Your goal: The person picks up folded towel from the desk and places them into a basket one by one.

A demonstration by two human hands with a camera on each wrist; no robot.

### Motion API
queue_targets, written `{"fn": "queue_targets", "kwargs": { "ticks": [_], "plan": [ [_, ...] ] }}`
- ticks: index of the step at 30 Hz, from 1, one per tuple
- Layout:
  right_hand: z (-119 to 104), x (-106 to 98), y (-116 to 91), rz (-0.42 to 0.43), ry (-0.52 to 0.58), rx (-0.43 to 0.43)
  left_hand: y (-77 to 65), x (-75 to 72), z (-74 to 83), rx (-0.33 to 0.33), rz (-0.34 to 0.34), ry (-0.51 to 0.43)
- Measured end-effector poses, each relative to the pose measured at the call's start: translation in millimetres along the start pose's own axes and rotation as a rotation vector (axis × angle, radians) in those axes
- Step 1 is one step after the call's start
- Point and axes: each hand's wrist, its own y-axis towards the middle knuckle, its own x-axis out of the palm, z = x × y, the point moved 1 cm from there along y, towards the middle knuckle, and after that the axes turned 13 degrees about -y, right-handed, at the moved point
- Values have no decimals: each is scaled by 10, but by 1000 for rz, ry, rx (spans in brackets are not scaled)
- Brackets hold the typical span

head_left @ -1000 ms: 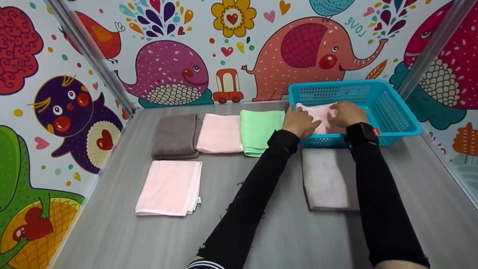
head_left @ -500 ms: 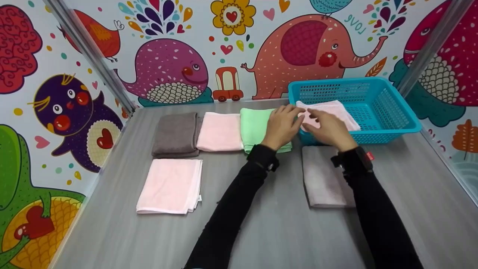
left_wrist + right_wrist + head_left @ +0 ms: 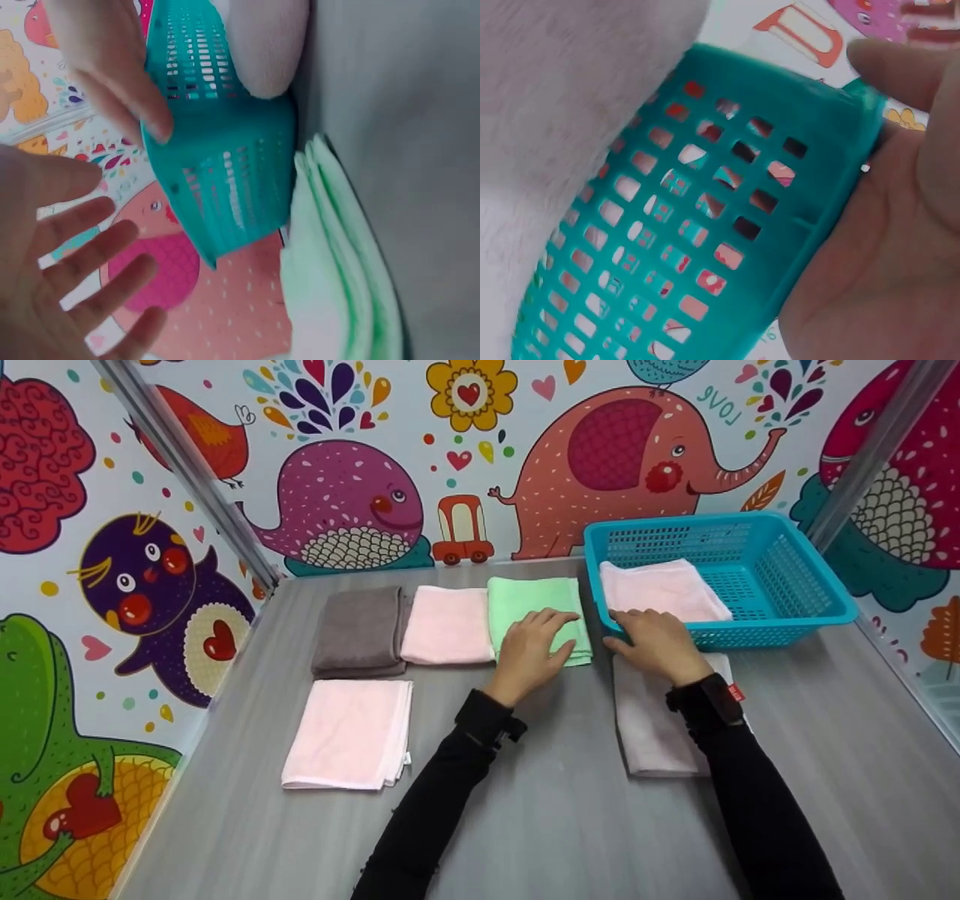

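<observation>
Left hand [image 3: 527, 656] spread, empty by green towel [image 3: 541, 594]; right hand [image 3: 660, 645], fingers loose, could snag basket rim [image 3: 795, 623], shifting it.

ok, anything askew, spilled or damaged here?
Minor: the nearer pink towel at left has uneven layers along its right edge and a small white tag poking out, so the fold looks untidy. The basket shows no visible damage; no spill shows.
</observation>
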Motion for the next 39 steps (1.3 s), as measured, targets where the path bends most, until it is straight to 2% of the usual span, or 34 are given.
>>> {"fn": "queue_targets", "kwargs": {
  "ticks": [6, 9, 14, 16, 18, 23, 26, 31, 34, 39],
  "plan": [
    [-1, -6, 12, -48, -22, 28, -74, -236, -254, -89, 41, -66],
    [-15, 7, 10, -66, -13, 31, -83, -343, -336, -118, 72, -67],
    [-12, 25, 4, -58, -23, 21, -64, -358, -411, -143, 69, -38],
    [-11, 23, -1, -51, -30, 17, -62, -303, -447, -146, 41, -16],
    [-9, 20, -6, -44, -35, 11, -64, -231, -492, -151, -14, 18],
    [-8, 24, -3, -45, -30, 14, -99, -51, -576, -207, -274, 122],
    [-12, 24, -6, -48, -32, 16, -136, 27, -592, -228, -375, 177],
    [-15, 20, -6, -53, -40, 20, -176, 82, -576, -201, -387, 250],
    [-15, 13, -4, -47, -48, 18, -190, 69, -537, -187, -394, 250],
    [-15, 8, -6, -44, -56, 16, -269, 35, -420, -177, -446, 249]
  ]
}}
